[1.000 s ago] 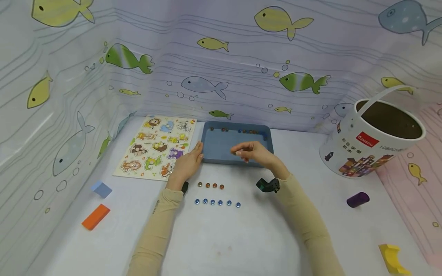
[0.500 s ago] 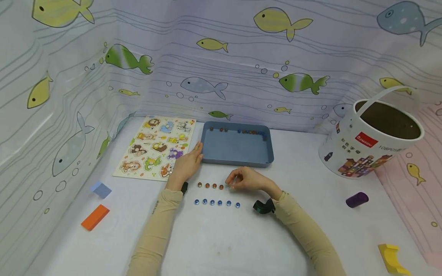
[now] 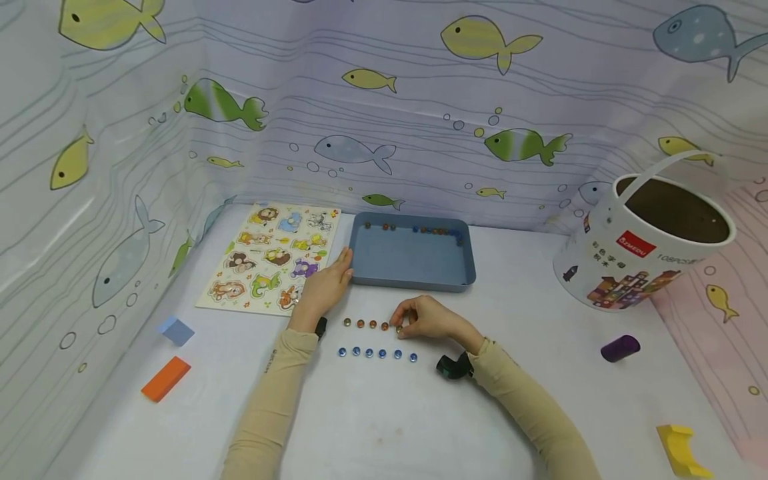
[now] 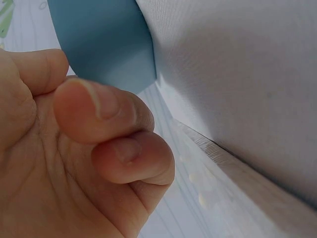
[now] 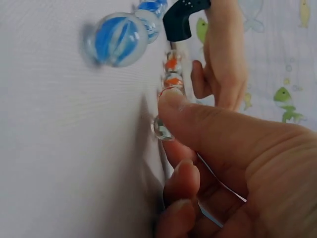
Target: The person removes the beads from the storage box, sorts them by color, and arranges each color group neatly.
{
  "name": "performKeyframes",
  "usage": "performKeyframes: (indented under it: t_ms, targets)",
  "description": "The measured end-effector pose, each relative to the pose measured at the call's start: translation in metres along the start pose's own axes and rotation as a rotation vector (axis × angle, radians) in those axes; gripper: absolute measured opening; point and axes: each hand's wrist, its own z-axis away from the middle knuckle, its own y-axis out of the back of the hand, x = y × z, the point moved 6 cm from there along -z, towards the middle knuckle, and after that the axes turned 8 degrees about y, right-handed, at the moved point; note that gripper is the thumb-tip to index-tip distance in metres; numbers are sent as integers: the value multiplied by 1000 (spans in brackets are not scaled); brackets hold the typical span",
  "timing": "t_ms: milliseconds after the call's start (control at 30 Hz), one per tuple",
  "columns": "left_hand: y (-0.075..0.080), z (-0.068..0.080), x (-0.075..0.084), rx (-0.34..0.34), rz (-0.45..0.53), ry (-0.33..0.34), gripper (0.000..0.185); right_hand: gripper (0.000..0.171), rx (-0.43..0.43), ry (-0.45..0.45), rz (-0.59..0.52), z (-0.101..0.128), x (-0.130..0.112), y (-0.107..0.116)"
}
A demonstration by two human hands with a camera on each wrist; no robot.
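Observation:
My right hand (image 3: 429, 319) pinches a clear glass marble (image 5: 162, 128) between thumb and forefinger, low at the table surface. It stands at the right end of a row of orange and brownish marbles (image 3: 373, 325). Nearer to me, several blue-swirled marbles (image 3: 382, 353) form a second row. My left hand (image 3: 324, 287) rests against the left side of a blue-grey tray (image 3: 411, 263), fingers extended along it in the head view. In the left wrist view two fingertips bend toward the palm beside the tray wall. Several marbles (image 3: 441, 231) lie along the tray's far edge.
An animal puzzle board (image 3: 270, 257) lies left of the tray. A white bucket (image 3: 636, 253) stands at the right. Loose blocks sit around: blue (image 3: 176, 331) and orange (image 3: 166, 379) at left, purple (image 3: 621, 348) and yellow (image 3: 681, 450) at right. A fish-print curtain (image 3: 384, 107) hangs behind.
My right hand has come from over the tray toward me with a marble and lowered it at the end of the orange row. The left hand stays at the tray.

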Motion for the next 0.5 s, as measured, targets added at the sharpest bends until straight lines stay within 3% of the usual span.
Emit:
performKeyframes:
  t_ms: [167, 500]
  targets:
    - [-1, 0, -1, 4, -3, 5, 53, 20, 5, 0, -16, -1, -6, 14]
    - [-1, 0, -1, -6, 0, 13, 53, 34, 86, 0, -147, -25, -24, 69]
